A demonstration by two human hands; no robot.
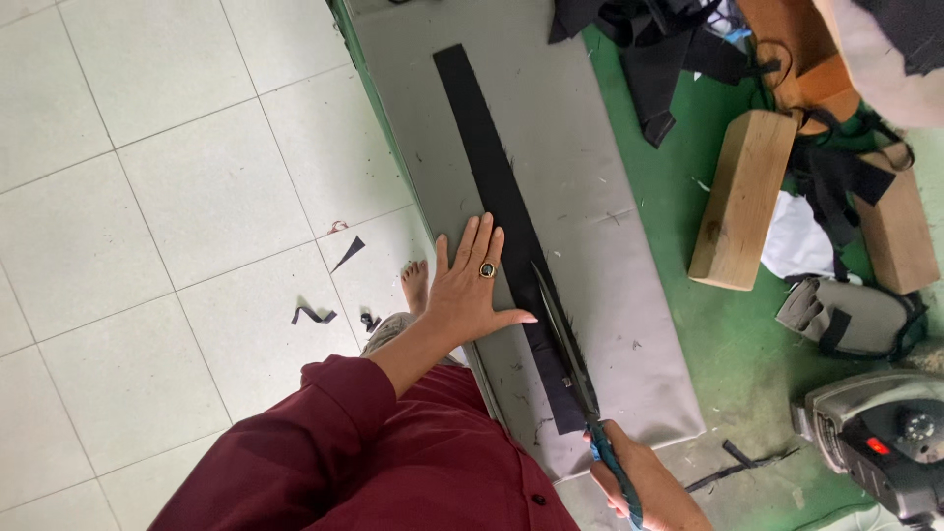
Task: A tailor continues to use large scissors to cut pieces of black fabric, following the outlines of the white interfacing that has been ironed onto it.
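Black fabric strip (497, 187), long axis running away along grey sheet (590, 197); left hand (470, 285) flat, fingers spread, pinning near end; right hand (644, 487) closed on shears (570, 344), blades lying lengthwise just beside thumb.

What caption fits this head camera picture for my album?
Left hand flat on a long black strip, right hand cutting it with scissors.
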